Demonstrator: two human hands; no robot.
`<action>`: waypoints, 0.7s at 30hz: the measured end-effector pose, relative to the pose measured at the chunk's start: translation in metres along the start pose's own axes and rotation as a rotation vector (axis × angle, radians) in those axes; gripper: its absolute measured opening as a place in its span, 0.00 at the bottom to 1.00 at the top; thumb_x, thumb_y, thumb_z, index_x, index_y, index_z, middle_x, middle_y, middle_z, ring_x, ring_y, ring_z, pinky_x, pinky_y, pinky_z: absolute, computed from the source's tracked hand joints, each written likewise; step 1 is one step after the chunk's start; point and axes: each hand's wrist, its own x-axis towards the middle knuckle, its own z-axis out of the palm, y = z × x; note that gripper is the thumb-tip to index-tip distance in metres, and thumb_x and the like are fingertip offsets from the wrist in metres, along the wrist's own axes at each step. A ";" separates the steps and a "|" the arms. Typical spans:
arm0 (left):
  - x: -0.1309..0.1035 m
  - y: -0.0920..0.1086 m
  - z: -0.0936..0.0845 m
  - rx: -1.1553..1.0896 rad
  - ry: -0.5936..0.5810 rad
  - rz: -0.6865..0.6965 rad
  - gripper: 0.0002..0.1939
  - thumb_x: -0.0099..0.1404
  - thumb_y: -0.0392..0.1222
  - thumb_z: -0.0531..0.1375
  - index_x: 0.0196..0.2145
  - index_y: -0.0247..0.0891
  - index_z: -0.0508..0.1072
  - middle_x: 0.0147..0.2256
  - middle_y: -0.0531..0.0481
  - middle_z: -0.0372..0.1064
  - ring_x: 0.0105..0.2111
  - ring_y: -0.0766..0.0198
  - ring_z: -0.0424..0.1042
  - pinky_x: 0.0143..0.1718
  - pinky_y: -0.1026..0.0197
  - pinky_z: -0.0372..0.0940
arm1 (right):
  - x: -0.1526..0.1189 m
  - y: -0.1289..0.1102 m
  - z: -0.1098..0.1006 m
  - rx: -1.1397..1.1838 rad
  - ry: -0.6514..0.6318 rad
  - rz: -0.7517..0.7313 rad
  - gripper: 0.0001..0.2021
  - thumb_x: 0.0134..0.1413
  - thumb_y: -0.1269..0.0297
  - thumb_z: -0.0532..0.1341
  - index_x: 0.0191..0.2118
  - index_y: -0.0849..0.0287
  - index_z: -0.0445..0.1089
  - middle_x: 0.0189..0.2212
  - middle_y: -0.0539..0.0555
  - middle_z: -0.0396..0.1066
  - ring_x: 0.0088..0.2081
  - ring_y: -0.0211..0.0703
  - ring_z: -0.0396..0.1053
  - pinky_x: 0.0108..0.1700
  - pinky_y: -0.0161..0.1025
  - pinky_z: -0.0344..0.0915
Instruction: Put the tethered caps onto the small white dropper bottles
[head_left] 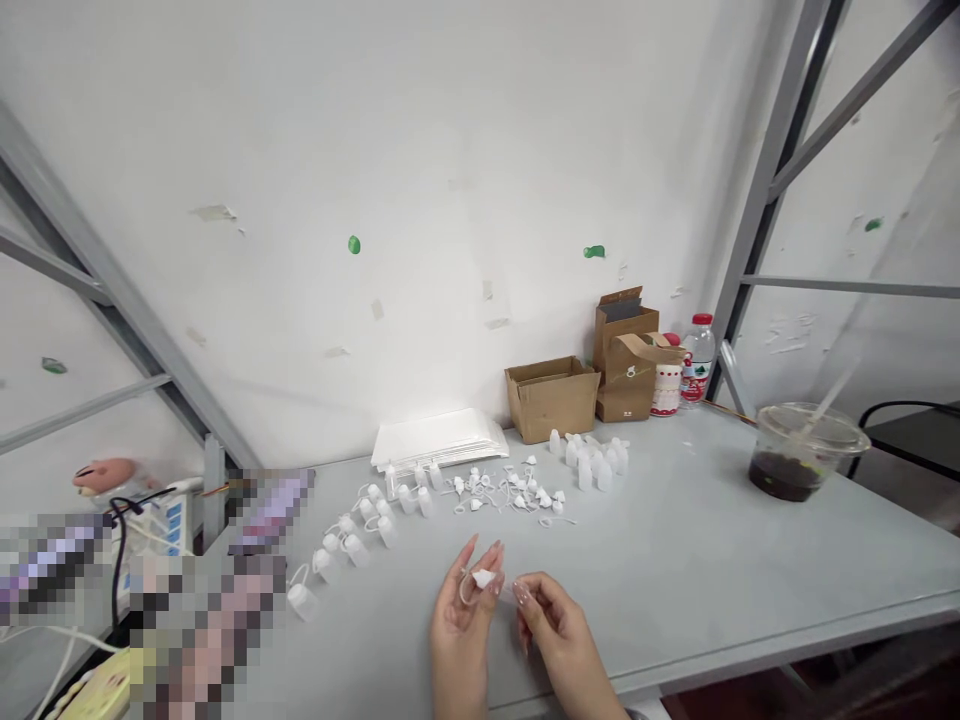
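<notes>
My left hand (463, 612) pinches a small white cap (484, 578) with a thin looped strap, between thumb and fingers. My right hand (553, 622) has its thumb and fingertips closed on a small translucent bottle (507, 594), mostly hidden by the fingers. Cap and bottle are close together; whether they are joined I cannot tell. Beyond my hands lies a scatter of loose white caps with straps (517, 490). To the left, a curved row of small bottles with caps and looped straps (354, 547) stretches across the table. Several translucent bottles (602, 472) stand grouped to the right.
A stack of white sheets (439, 440) lies against the wall beside an open cardboard box (551, 405). A brown paper bag (626, 375), a red-capped water bottle (699, 360) and a plastic bowl of dark liquid (795, 455) stand rightward. Cables and a power strip (161, 530) are at left.
</notes>
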 end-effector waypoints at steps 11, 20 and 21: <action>0.029 0.054 -0.069 0.815 0.485 0.297 0.10 0.47 0.44 0.63 0.30 0.44 0.72 0.38 0.47 0.74 0.36 0.52 0.72 0.42 0.55 0.60 | -0.001 0.001 -0.005 -0.007 -0.040 0.101 0.27 0.45 0.44 0.58 0.44 0.59 0.69 0.17 0.48 0.61 0.22 0.41 0.61 0.26 0.37 0.61; 0.042 0.049 -0.098 0.986 0.553 0.352 0.12 0.52 0.45 0.58 0.35 0.41 0.70 0.40 0.40 0.72 0.38 0.47 0.70 0.40 0.53 0.59 | 0.000 0.002 -0.005 -0.025 -0.034 0.084 0.22 0.45 0.45 0.58 0.39 0.57 0.72 0.16 0.48 0.60 0.21 0.40 0.60 0.25 0.36 0.60; 0.043 0.049 -0.098 0.981 0.557 0.345 0.13 0.52 0.45 0.57 0.36 0.40 0.70 0.41 0.39 0.72 0.38 0.47 0.70 0.41 0.53 0.59 | 0.000 0.001 -0.004 -0.024 -0.030 0.086 0.22 0.45 0.45 0.58 0.38 0.57 0.72 0.16 0.48 0.60 0.21 0.40 0.60 0.24 0.36 0.60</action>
